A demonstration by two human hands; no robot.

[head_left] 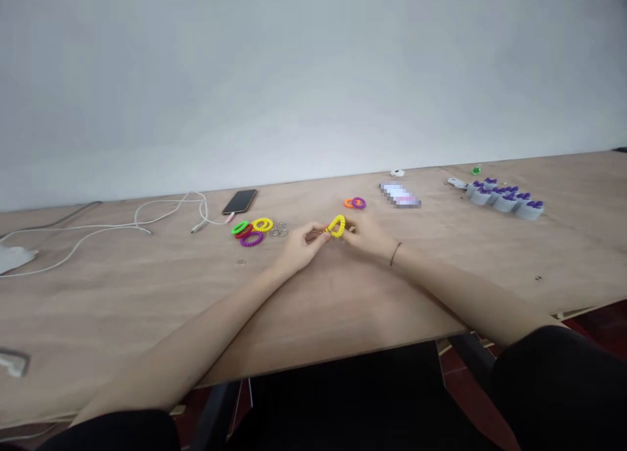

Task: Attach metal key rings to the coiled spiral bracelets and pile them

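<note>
Between my two hands is a yellow spiral coil wristband (337,226), bent into a narrow loop above the table. My left hand (302,245) pinches its left end, where a small thin metal piece seems to show at the fingertips. On the other side, the fingers of my right hand (368,235) close on the band's right part. Left of my hands lie several metal key rings (279,229) and coil wristbands: a green one (240,227), a red one (243,231), a yellow one (262,224) and a purple one (251,239). Beyond my right hand, an orange band (348,203) touches another purple band (359,203).
A dark phone (240,201) with a cable plugged in lies at the back left, near tangled white cables (166,222). At the back right are a phone with a blurred screen (400,194) and several grey-white cups with purple tops (504,201). The wooden table's front edge (313,359) is near me.
</note>
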